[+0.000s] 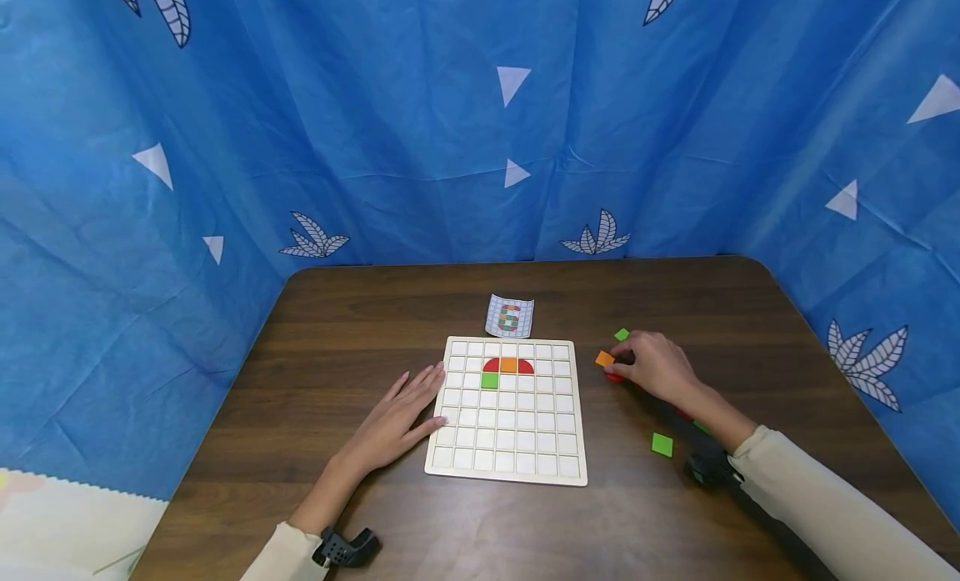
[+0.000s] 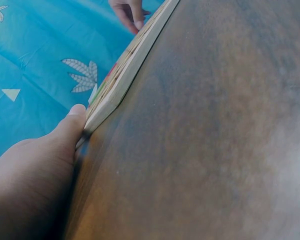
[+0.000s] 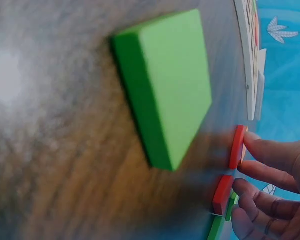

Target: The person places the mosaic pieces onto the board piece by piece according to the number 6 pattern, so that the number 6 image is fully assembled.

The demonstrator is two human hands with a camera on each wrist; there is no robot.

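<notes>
A cream square grid board [image 1: 504, 478] lies on the table. In its upper rows sit an orange square [image 1: 508, 364], a red curved piece on either side of it, and a green square [image 1: 489, 380]. My left hand [image 1: 397, 418] rests at the board's left edge, fingers spread, fingertips and thumb at the rim. On the right, my right hand [image 1: 656, 366] pinches an orange square tile [image 1: 603, 358] between thumb and forefinger. Right beside those fingers is a red piece [image 3: 236, 146], with another red piece [image 3: 222, 195] near the other fingertips.
A small printed card [image 1: 510, 316] showing a coloured grid figure lies behind the board. A green tile [image 1: 662, 444] sits nearer the front right, and another green tile [image 1: 622, 334] lies beyond the right hand. More pieces are partly hidden under the right forearm. Blue curtain [image 1: 420, 147] surrounds the table.
</notes>
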